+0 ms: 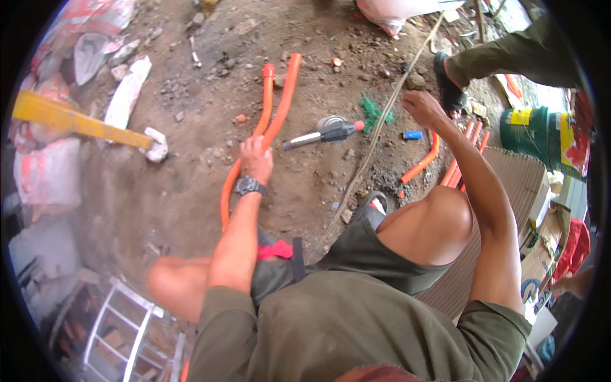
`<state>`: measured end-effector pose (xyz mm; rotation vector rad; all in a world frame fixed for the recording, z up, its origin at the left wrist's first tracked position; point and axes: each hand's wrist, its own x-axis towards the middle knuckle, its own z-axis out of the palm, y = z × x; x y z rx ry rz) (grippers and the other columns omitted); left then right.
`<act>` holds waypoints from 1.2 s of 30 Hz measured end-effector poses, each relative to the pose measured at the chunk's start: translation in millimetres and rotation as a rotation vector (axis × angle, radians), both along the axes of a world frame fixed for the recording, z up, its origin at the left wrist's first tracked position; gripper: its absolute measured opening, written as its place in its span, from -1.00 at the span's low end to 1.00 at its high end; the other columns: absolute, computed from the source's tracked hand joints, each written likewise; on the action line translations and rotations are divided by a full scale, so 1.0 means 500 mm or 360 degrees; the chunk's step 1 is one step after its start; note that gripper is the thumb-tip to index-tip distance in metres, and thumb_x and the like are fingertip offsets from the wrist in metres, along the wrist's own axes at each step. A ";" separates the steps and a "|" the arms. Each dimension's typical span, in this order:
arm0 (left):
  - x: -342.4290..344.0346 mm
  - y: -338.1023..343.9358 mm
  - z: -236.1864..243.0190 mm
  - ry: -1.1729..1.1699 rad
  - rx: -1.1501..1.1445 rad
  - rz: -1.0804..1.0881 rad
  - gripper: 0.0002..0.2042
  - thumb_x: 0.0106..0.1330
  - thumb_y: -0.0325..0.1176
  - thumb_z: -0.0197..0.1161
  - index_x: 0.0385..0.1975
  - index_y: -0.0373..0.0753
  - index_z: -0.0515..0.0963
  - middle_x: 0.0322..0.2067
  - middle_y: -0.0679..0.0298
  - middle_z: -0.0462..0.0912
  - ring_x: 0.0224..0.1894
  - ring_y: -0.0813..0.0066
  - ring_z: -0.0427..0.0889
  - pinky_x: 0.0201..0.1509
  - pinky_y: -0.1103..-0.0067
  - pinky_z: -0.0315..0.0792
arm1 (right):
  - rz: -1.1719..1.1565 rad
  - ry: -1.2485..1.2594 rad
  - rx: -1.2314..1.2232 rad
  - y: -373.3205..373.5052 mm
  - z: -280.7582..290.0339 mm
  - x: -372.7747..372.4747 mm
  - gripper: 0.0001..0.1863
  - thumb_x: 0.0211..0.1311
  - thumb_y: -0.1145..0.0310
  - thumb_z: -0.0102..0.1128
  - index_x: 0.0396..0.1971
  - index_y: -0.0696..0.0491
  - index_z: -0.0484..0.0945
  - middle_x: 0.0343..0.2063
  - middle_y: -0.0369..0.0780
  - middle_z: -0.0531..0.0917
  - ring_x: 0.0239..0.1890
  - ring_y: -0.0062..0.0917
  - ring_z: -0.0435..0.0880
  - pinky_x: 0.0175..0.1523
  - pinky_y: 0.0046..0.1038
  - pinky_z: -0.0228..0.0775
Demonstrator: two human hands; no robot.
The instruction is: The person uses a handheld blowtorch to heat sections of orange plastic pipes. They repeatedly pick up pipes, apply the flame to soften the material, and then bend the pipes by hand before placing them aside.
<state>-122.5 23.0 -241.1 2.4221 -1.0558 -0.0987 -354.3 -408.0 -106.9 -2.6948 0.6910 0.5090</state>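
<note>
Floor's just bare brown dirt (191, 191), pretty lumpy, stones (415, 81) all over. There's a torch (334, 132) lying on it, some green netting (370, 111) right by its red tip, then a long cord (366, 160) running past. Other side of that: a little blue cylinder (412, 135) and a curved orange pipe (422, 167).

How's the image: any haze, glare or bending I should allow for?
Head view: black fisheye rim hides the corners; head view, left side: the white sack and metal frame look hazy; head view, middle: the left hand looks paler than the right hand, while the orange pipes read clearly.
</note>
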 end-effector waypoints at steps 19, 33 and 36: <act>-0.222 -0.018 0.092 0.0358 -0.0324 0.0140 -0.56 0.07 -0.38 0.52 -0.05 -0.22 0.51 -0.08 0.08 0.55 0.05 0.05 0.52 0.14 0.22 0.43 | 0.0323 -0.0284 -0.0282 0.052 -0.209 -0.233 -0.78 0.17 0.52 0.12 -0.16 0.09 0.52 -0.19 -0.14 0.59 0.00 -0.20 0.58 0.11 -0.18 0.47; -0.288 -0.247 0.116 0.0374 -0.0777 0.0252 0.00 -0.02 -0.07 0.68 0.39 -0.26 0.19 0.26 -0.12 0.36 0.31 -0.15 0.36 0.38 0.06 0.27 | -0.0455 -0.0662 0.0214 0.050 -0.116 -0.182 -0.77 0.25 0.40 0.17 -0.14 0.16 0.53 -0.35 -0.04 0.63 -0.27 -0.17 0.66 -0.11 -0.21 0.47; -0.281 -0.281 0.103 0.0251 -0.0815 0.0243 -0.04 0.01 -0.04 0.67 0.36 -0.25 0.22 0.22 -0.10 0.40 0.27 -0.13 0.40 0.34 0.05 0.30 | -0.0702 -0.0468 0.0863 0.067 -0.032 -0.087 -0.73 0.30 0.37 0.17 -0.05 0.12 0.55 -0.34 -0.12 0.65 -0.28 -0.34 0.66 -0.13 -0.26 0.47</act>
